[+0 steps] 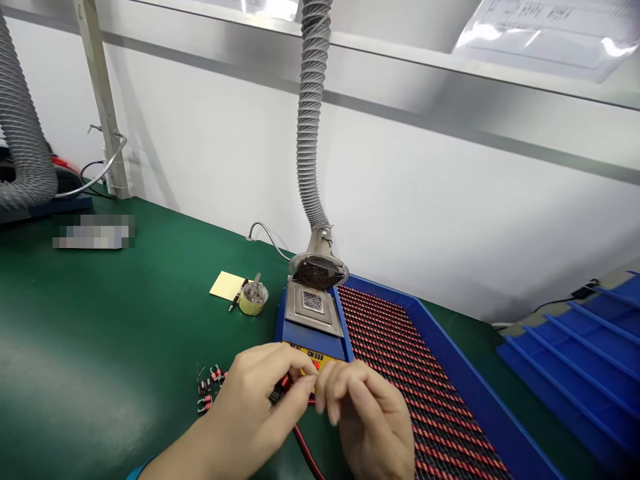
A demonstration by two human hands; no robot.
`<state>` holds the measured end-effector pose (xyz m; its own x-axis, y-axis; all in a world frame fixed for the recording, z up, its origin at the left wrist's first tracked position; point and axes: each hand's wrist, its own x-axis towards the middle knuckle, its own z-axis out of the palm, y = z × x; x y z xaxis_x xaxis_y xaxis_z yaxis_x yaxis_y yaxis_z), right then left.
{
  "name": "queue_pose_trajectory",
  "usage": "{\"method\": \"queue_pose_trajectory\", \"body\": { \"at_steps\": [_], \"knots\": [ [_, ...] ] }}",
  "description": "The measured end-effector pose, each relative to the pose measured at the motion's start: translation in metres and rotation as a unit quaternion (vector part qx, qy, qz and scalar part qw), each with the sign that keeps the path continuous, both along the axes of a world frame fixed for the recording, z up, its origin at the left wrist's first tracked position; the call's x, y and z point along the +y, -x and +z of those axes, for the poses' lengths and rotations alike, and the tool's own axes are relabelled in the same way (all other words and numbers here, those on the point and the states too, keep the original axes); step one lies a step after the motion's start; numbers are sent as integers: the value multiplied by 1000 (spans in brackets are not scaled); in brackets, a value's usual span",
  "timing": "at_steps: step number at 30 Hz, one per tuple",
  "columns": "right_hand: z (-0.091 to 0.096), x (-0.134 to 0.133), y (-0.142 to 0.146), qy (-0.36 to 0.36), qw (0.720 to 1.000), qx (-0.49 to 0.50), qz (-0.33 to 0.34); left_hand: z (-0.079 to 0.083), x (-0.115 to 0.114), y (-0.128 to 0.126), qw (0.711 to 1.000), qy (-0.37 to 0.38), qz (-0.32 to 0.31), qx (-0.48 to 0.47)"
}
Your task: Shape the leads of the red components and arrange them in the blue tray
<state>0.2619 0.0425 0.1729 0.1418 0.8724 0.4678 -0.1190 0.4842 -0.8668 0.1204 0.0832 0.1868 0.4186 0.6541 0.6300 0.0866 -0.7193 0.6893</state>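
Note:
My left hand [265, 400] is closed, with thumb and forefinger pinched at the tips. My right hand [373, 417] is curled, its fingertips meeting the left ones in front of a small blue solder pot [313, 339]. What the fingertips grip is too small and covered to make out. A bit of red and black [285, 382] shows between my left thumb and forefinger; I cannot tell if it is held or behind. Several loose red-and-black components with wire leads [205, 403] lie on the green table beside my left wrist.
A blue tray [500, 407] with rows of red-and-black parts lies right of the pot. Above the pot hangs a fume extraction hose [310, 120]. A round tub [253, 300], pen [239, 295] and yellow notepad [227, 285] sit left. Blue ribbed trays [580, 360] stand far right.

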Motion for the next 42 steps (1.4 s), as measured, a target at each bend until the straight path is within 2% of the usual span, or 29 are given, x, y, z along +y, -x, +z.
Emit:
{"method": "queue_pose_trajectory", "body": {
  "at_steps": [3,5,6,8,9,11,13,15,17,19,20,22,23,25,26,27,28,29,32,35,38,42],
  "knots": [
    [-4,-1,-5,-83,979,-147,-115,2,-1,4,994,104,-41,1],
    [-7,-2,-3,-117,960,-203,-155,0,0,3,995,88,-40,5],
    [-8,-3,-1,-112,958,-206,-167,-1,0,2,999,47,-27,8],
    [-8,-3,3,-35,975,-162,-150,-4,1,-1,997,-70,12,20],
    [-8,-2,5,18,987,-113,-117,-5,1,-2,992,-121,27,26],
    [-6,-1,6,85,996,-4,-32,-5,0,-3,988,-152,29,22],
    [-3,-1,3,61,998,32,1,-2,-1,-2,997,-76,2,5],
    [-1,-2,-1,-3,998,-30,-48,2,-3,1,999,41,-26,-6],
    [-1,-3,-5,-56,986,-117,-102,6,-3,4,990,134,-45,-4],
    [-3,-5,-5,-102,969,-178,-141,7,-3,4,983,177,-58,-2],
    [-5,-5,-4,-123,959,-198,-162,6,-2,3,983,176,-60,0],
    [-8,-6,-1,-123,946,-216,-207,3,-2,1,993,109,-46,7],
    [-8,-7,1,-91,952,-206,-206,1,-1,-1,998,47,-27,12],
    [-7,-6,3,8,983,-127,-130,-2,-1,-3,996,-91,12,22],
    [-6,-6,2,54,994,-69,-68,-3,-1,-3,990,-136,26,23],
    [-5,-5,1,81,997,-17,-8,-4,-1,-3,988,-150,29,19],
    [-3,-5,0,83,996,20,30,-3,-2,-3,991,-131,22,12],
    [-1,-4,-2,69,996,32,39,-2,-2,-2,996,-84,8,5],
    [3,-4,-6,-3,998,-50,-31,3,-2,1,993,104,-50,-11],
    [2,-4,-4,-62,988,-123,-75,8,-2,2,973,212,-90,-23],
    [-2,-4,1,-111,978,-137,-109,9,-2,2,964,242,-106,-30],
    [-3,-5,5,-48,990,-64,-113,7,-3,2,971,215,-103,-18]
  ]
}}
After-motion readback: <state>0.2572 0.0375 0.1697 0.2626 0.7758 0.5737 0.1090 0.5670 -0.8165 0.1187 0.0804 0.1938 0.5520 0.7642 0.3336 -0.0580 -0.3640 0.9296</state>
